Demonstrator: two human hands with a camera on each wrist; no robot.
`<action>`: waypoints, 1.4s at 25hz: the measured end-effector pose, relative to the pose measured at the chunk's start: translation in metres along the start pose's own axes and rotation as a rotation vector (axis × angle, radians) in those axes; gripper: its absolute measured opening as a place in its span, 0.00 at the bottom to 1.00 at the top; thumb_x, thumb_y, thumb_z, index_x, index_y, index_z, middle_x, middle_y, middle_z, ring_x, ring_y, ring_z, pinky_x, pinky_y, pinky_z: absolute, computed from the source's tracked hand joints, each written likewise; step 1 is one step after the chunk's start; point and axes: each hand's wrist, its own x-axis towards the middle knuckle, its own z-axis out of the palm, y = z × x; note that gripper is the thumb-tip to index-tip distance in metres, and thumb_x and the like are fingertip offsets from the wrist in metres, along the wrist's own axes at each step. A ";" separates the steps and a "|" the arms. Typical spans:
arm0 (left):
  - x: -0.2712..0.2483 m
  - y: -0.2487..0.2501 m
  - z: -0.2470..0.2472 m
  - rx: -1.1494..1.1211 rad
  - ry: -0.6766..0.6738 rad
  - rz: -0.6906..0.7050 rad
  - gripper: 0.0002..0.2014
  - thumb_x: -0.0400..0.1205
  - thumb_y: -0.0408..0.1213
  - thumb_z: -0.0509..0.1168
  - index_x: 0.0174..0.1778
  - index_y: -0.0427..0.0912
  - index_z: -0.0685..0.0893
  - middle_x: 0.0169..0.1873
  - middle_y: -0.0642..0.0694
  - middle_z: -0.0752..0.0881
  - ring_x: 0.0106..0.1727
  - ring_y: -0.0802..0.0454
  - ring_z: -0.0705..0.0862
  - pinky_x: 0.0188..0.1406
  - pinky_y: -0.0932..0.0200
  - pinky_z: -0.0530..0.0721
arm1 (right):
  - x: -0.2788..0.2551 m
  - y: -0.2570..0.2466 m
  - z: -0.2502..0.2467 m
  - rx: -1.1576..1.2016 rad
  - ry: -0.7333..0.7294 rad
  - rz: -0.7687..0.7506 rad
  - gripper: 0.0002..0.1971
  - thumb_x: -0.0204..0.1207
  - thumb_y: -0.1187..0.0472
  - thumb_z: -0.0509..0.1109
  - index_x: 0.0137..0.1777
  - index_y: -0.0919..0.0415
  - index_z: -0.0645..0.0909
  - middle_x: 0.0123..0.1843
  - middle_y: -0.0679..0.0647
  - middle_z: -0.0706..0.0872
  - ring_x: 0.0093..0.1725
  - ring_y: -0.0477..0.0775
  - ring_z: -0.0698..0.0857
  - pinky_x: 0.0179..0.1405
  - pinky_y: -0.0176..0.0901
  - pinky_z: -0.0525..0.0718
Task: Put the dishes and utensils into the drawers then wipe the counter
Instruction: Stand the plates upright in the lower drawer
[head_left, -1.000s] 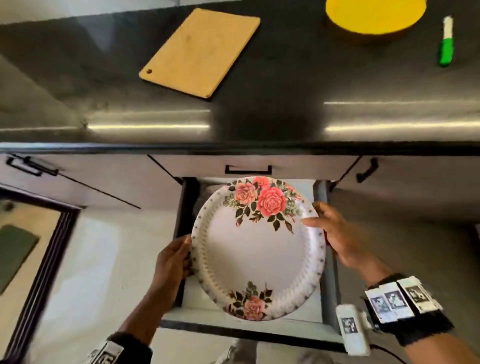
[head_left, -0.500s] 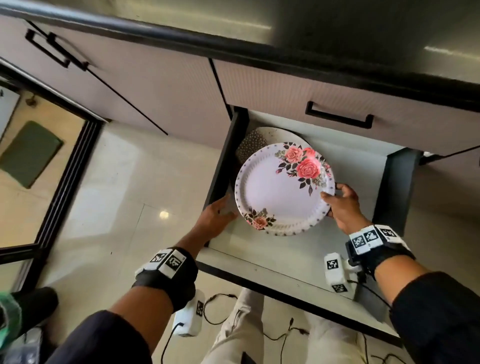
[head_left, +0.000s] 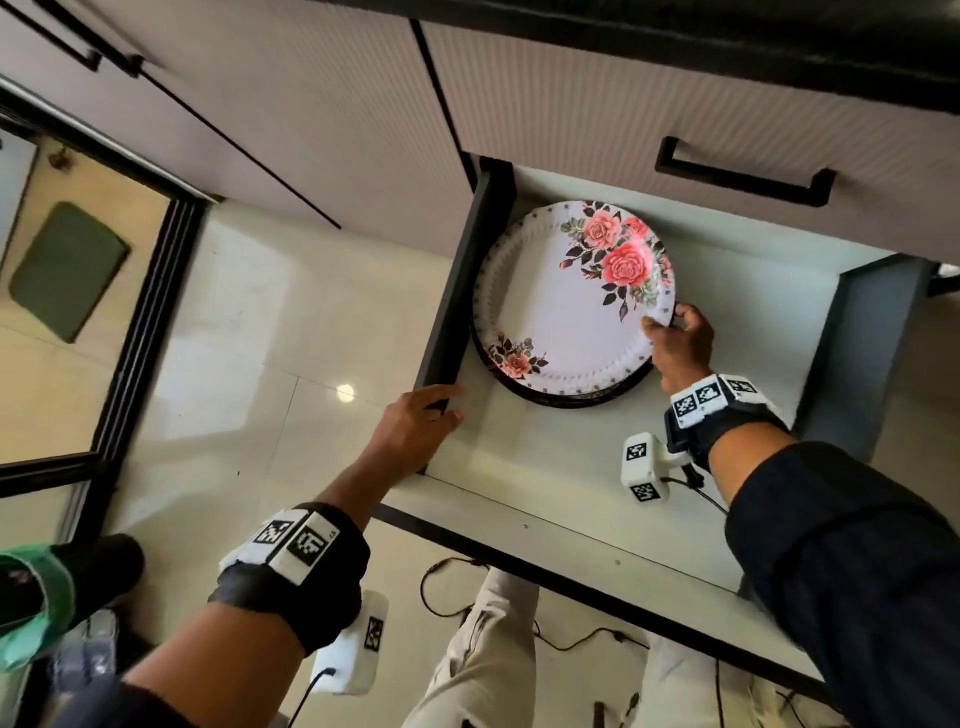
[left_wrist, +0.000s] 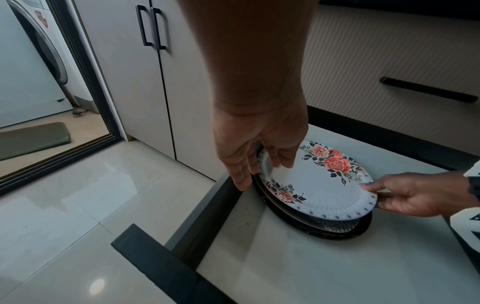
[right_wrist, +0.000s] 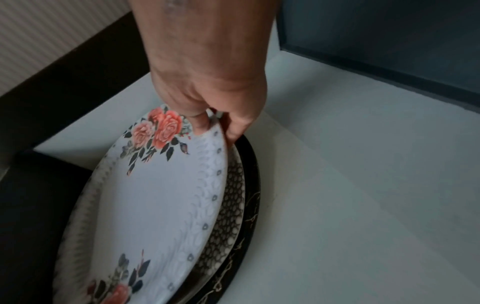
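Open drawer (head_left: 571, 499) beneath the counter, seen from above. The floral plate (head_left: 566, 306) — white, with rose sprays at two places on its rim — lies on a stack in the drawer's rear left corner, close against the dark left wall. Beneath it sit a net-patterned plate (right_wrist: 230, 207) and, lowest, a black plate (right_wrist: 250, 195) with gold veining; both show only as crescents along the stack's exposed edge. The floral plate is tilted, its right edge raised off the plate below.

The right hand (head_left: 680, 345) pinches that raised right rim, thumb (right_wrist: 201, 121) on the upper face and the other fingers curled beneath. The left hand (head_left: 415, 431) holds nothing — its fingers are straight and loosely spread, tips at the top of the drawer's left wall, just beside the stack; whether they touch the wall cannot be told.

A closed drawer front with a black handle (head_left: 743, 174) stands above the open drawer. Pale floor tiles (head_left: 260, 338) lie to the left.
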 end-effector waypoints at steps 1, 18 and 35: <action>-0.003 0.001 0.001 -0.006 -0.006 0.014 0.18 0.84 0.43 0.67 0.72 0.52 0.81 0.66 0.43 0.84 0.63 0.50 0.85 0.60 0.59 0.81 | 0.003 0.000 0.002 -0.125 0.036 -0.036 0.17 0.70 0.62 0.76 0.59 0.66 0.85 0.55 0.63 0.89 0.49 0.59 0.87 0.46 0.45 0.82; -0.068 0.251 0.059 0.179 0.362 0.820 0.07 0.79 0.36 0.67 0.49 0.52 0.86 0.50 0.56 0.88 0.46 0.54 0.87 0.49 0.49 0.84 | -0.065 -0.098 -0.181 -0.307 -0.200 -0.318 0.06 0.72 0.64 0.75 0.48 0.60 0.85 0.56 0.55 0.87 0.51 0.50 0.81 0.46 0.34 0.71; -0.018 0.539 0.107 0.698 -0.056 0.410 0.55 0.70 0.71 0.68 0.81 0.71 0.34 0.81 0.50 0.24 0.82 0.34 0.27 0.72 0.16 0.38 | -0.018 -0.245 -0.447 0.308 0.081 -0.316 0.07 0.76 0.74 0.71 0.39 0.63 0.81 0.35 0.59 0.84 0.32 0.50 0.81 0.31 0.39 0.84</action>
